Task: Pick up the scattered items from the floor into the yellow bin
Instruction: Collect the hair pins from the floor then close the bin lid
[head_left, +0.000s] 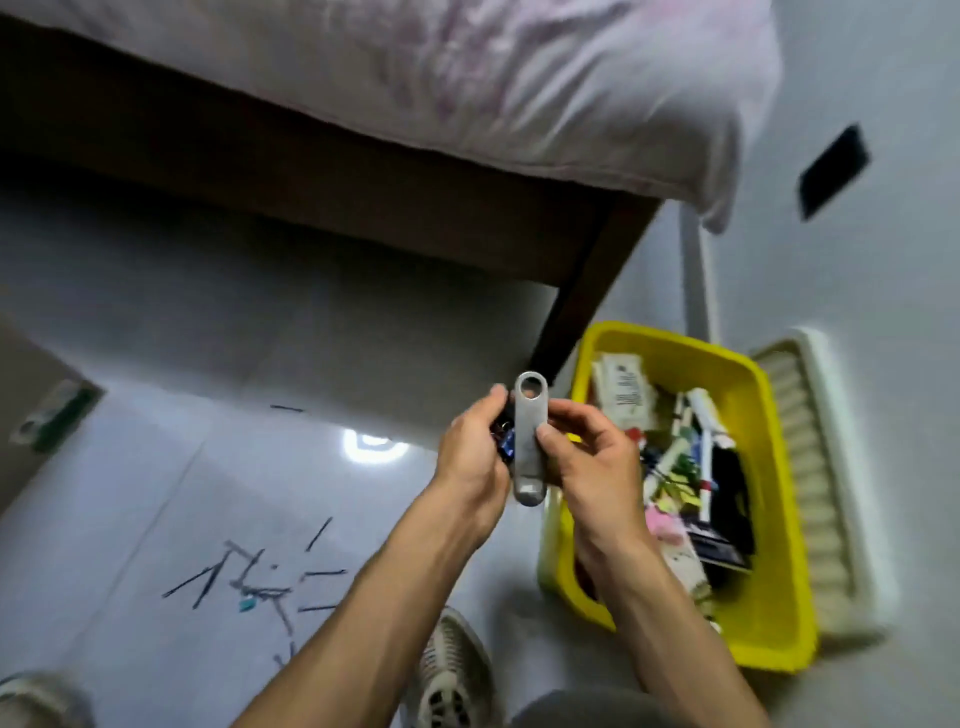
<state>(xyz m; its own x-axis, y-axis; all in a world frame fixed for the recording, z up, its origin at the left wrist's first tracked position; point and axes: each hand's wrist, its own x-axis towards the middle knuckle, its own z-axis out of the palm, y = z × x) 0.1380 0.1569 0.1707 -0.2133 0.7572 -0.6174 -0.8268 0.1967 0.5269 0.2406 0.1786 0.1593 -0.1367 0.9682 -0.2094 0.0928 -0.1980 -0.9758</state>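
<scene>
A flat grey metal opener (529, 441) with a round hole at its top stands upright between my two hands, just left of the yellow bin (774, 597). My right hand (597, 462) pinches it with thumb on its front. My left hand (470, 457) curls round small dark and blue items (506, 441) beside the opener. The bin sits on the floor, full of markers, cards and small boxes. Thin dark sticks (249, 577) and a small teal piece (247, 604) lie scattered on the white floor at lower left.
A bed (467, 93) with a pale cover on a dark wooden frame fills the top. A white ribbed lid (810, 467) lies right of the bin. My shoe (452, 670) is below my arms. A green and white object (52, 415) lies at far left.
</scene>
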